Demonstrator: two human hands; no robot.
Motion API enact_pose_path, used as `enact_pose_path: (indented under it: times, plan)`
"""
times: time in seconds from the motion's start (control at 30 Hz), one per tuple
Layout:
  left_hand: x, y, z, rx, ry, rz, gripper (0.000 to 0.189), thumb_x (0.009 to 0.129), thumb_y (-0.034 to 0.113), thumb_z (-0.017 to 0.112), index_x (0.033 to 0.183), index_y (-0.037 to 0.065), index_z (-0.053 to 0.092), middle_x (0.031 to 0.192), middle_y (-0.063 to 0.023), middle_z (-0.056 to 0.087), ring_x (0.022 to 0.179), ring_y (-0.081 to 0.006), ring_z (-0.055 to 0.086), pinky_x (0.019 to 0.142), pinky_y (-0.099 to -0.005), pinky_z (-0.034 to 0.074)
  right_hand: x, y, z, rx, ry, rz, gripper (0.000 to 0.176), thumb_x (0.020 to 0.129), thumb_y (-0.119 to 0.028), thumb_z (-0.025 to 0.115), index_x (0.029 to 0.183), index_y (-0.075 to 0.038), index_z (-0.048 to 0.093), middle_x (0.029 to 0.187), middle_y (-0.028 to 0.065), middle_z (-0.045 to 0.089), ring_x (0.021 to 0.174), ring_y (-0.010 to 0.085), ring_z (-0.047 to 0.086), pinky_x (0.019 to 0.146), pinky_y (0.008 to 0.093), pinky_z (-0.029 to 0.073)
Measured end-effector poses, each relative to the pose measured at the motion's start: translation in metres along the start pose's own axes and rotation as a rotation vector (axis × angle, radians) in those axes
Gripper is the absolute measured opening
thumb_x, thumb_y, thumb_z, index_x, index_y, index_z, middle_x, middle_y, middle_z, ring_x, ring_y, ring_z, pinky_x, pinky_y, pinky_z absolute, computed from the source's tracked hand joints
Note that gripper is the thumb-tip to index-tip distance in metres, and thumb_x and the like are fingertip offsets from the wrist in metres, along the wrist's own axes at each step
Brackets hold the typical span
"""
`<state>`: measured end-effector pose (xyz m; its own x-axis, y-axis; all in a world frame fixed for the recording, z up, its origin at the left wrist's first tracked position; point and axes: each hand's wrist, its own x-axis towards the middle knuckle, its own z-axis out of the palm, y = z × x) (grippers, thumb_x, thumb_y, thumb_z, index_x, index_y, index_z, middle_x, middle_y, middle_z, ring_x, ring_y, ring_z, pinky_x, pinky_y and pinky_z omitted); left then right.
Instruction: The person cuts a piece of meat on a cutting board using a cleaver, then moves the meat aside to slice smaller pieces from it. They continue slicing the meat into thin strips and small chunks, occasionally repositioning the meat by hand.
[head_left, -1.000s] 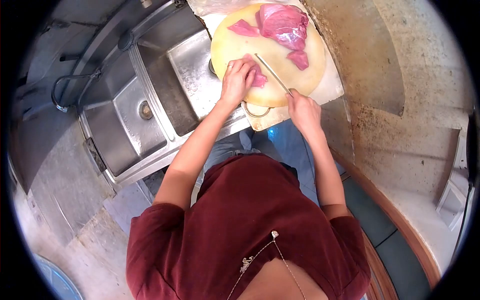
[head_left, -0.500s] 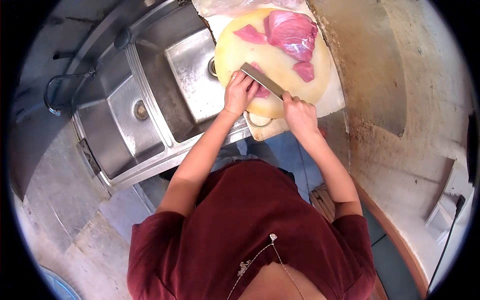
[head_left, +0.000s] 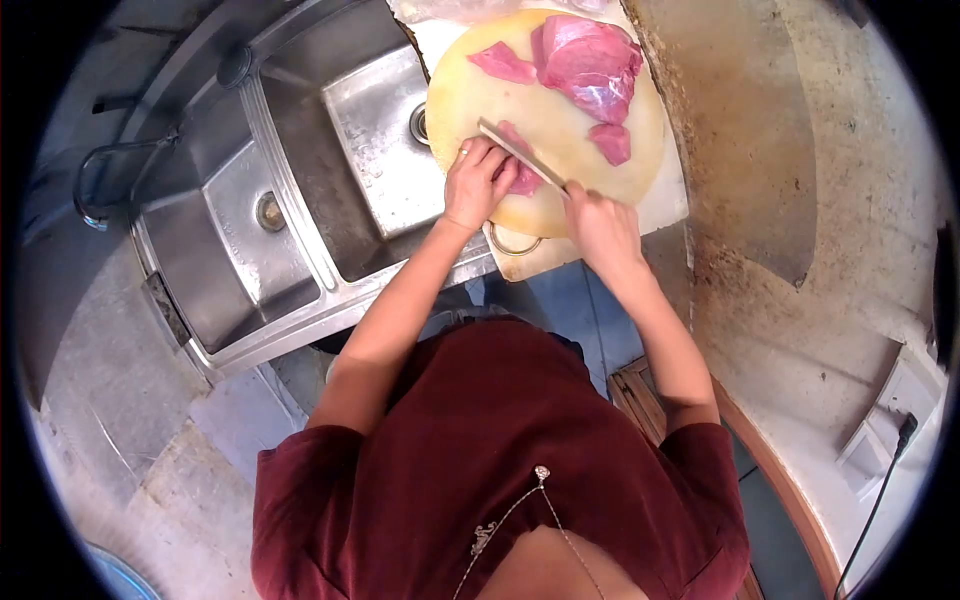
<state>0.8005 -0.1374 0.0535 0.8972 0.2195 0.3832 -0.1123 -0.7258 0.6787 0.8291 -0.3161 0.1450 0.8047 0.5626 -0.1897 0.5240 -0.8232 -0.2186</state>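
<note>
A round, yellowish cutting board (head_left: 470, 105) carries raw pink meat. My left hand (head_left: 474, 183) presses a small piece of meat (head_left: 526, 181) against the board near its front left edge, fingers bent over it and partly hiding it. In my right hand (head_left: 603, 237) is the handle of a kitchen knife (head_left: 523, 155), whose blade lies across that piece, close beside my left fingertips. Behind the knife rest a big chunk of meat (head_left: 590, 65), a flat piece (head_left: 503, 63) to its left and a smaller piece (head_left: 610, 143) below it.
Left of the board is a double steel sink (head_left: 283, 175) with a curved faucet (head_left: 92, 185). A stained wall (head_left: 745, 130) rises close on the right. The board lies on a white slab (head_left: 545, 262), with a metal ring (head_left: 514, 241) at the front. Clear plastic (head_left: 455, 10) lies behind.
The knife blade has turned more edge-on to my view, showing less of its flat side. Both hands keep nearly the same place, and the whole view has shifted slightly.
</note>
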Motion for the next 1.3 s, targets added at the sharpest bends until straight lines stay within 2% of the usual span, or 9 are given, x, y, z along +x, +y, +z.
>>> enact_pose_path:
  times: [0.17,0.27,0.37,0.57,0.67,0.77,0.93,1.2,1.3]
  plan:
    - [-0.001,-0.003,0.003,0.023,-0.015,0.004,0.014,0.071,0.009,0.069,0.085,0.007,0.067,0.092,-0.0067,0.06,0.086,-0.0265,0.058,0.073,-0.0345,0.051,-0.01,0.0,0.0,-0.069,-0.048,-0.011,0.009,0.081,-0.006,0.05,0.088,-0.003,0.054,0.068,0.017,0.063,0.063,0.0299,0.067,0.055,0.0391,0.053]
    - [0.0,-0.002,0.004,0.002,0.006,0.001,0.014,0.07,0.008,0.07,0.084,0.007,0.067,0.091,-0.0066,0.06,0.086,-0.0265,0.058,0.073,-0.0348,0.051,0.028,-0.011,0.02,0.029,0.045,-0.064,0.013,0.082,-0.009,0.05,0.091,-0.002,0.057,0.065,0.018,0.063,0.061,0.0319,0.065,0.054,0.0424,0.051]
    - [0.002,0.001,0.002,-0.033,0.012,0.011,0.014,0.069,0.007,0.07,0.083,0.007,0.067,0.088,-0.0064,0.061,0.085,-0.0262,0.058,0.075,-0.035,0.05,0.059,-0.021,0.024,0.048,-0.005,-0.076,0.014,0.083,-0.008,0.048,0.091,-0.002,0.057,0.066,0.0186,0.063,0.063,0.0324,0.066,0.055,0.0433,0.052]
    - [0.002,0.001,0.001,-0.05,0.053,0.038,0.013,0.069,0.007,0.071,0.082,0.008,0.067,0.09,-0.0038,0.062,0.086,-0.0237,0.059,0.075,-0.0331,0.05,0.021,0.012,0.027,0.005,0.003,0.021,0.013,0.084,-0.014,0.05,0.087,-0.004,0.057,0.068,0.0188,0.064,0.064,0.0341,0.065,0.057,0.0449,0.051]
    - [-0.001,0.002,0.001,-0.061,0.068,0.041,0.013,0.069,0.007,0.07,0.082,0.007,0.067,0.09,-0.0043,0.062,0.086,-0.0238,0.059,0.075,-0.033,0.05,0.011,0.021,0.003,0.044,-0.093,0.062,0.013,0.083,-0.011,0.048,0.088,-0.003,0.057,0.071,0.018,0.065,0.065,0.0318,0.066,0.057,0.0422,0.052]
    - [0.001,-0.001,0.003,-0.042,0.055,0.027,0.012,0.07,0.008,0.07,0.081,0.007,0.066,0.091,-0.0051,0.062,0.086,-0.0244,0.059,0.075,-0.0331,0.05,0.005,0.014,0.004,0.028,-0.033,0.01,0.016,0.088,-0.019,0.051,0.085,-0.005,0.058,0.065,0.0171,0.062,0.062,0.0329,0.064,0.057,0.0444,0.051]
    - [-0.002,-0.003,0.003,-0.045,0.029,0.02,0.012,0.07,0.01,0.071,0.081,0.007,0.067,0.088,-0.006,0.061,0.084,-0.0258,0.059,0.074,-0.0339,0.051,-0.016,0.016,-0.003,-0.034,-0.098,0.032,0.012,0.084,-0.01,0.048,0.088,-0.003,0.056,0.071,0.0168,0.064,0.066,0.0337,0.065,0.059,0.0429,0.052]
    - [0.001,0.001,0.003,-0.009,0.021,0.015,0.014,0.069,0.009,0.071,0.082,0.009,0.067,0.088,-0.0035,0.062,0.085,-0.0238,0.059,0.073,-0.0328,0.051,0.057,-0.014,0.02,-0.012,-0.026,-0.101,0.01,0.083,-0.009,0.047,0.087,-0.004,0.055,0.071,0.0174,0.065,0.067,0.0309,0.067,0.06,0.0427,0.052]
    - [-0.002,0.001,0.002,-0.017,0.042,0.034,0.014,0.069,0.009,0.071,0.083,0.01,0.068,0.089,-0.0029,0.062,0.086,-0.0226,0.059,0.074,-0.0322,0.051,0.046,-0.001,0.021,0.027,-0.063,-0.057,0.011,0.084,-0.012,0.049,0.087,-0.004,0.056,0.07,0.0173,0.065,0.067,0.032,0.066,0.061,0.0439,0.052]
